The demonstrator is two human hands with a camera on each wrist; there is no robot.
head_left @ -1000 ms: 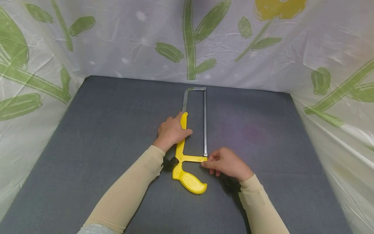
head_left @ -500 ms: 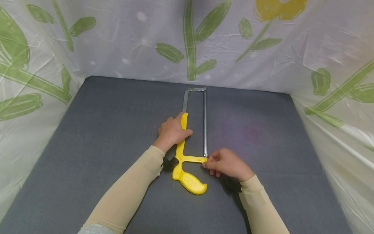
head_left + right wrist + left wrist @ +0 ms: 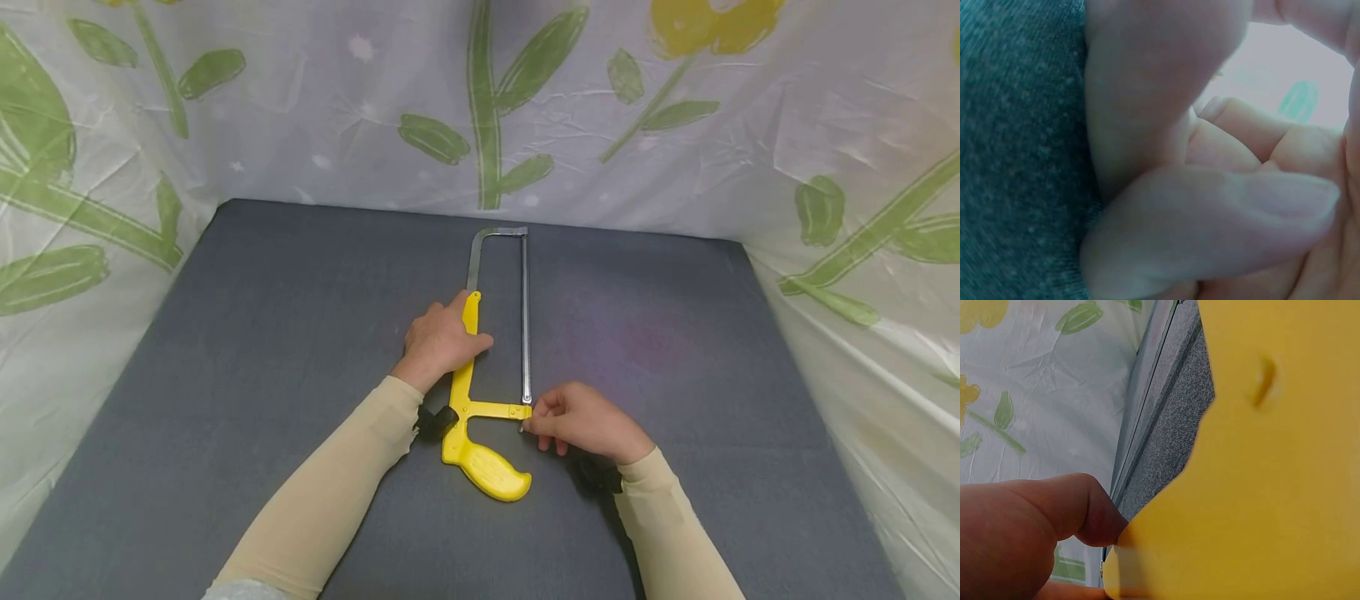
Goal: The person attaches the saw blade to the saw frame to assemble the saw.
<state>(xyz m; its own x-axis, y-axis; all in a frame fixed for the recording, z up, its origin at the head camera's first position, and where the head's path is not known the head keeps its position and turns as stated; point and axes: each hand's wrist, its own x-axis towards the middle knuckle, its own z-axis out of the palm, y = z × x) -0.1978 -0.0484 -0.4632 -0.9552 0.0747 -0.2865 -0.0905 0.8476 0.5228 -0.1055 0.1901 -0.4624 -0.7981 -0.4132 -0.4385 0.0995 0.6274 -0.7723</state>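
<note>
A hacksaw (image 3: 495,473) with a yellow handle and frame lies on the dark grey table, its metal bow pointing away and its blade on the right side. My left hand (image 3: 438,340) grips the yellow spine, thumb across to the inner side; its thumb (image 3: 1088,509) shows beside the yellow metal in the left wrist view. At the near end of the blade (image 3: 526,325), my right hand (image 3: 588,421) pinches with thumb and fingers just below the yellow crossbar (image 3: 495,409). A small metal piece (image 3: 522,428) peeks out at the thumb tip; the fingers hide most of it.
The grey table (image 3: 300,292) stretches around the saw on all sides. A pale plastic curtain (image 3: 337,108) with green leaves and yellow flowers hangs behind the table and along both sides. Dark camera mounts sit at both wrists.
The right thumb and fingers have shifted very slightly, and the small metal piece now shows at the thumb tip. The left hand and the hacksaw stay put.
</note>
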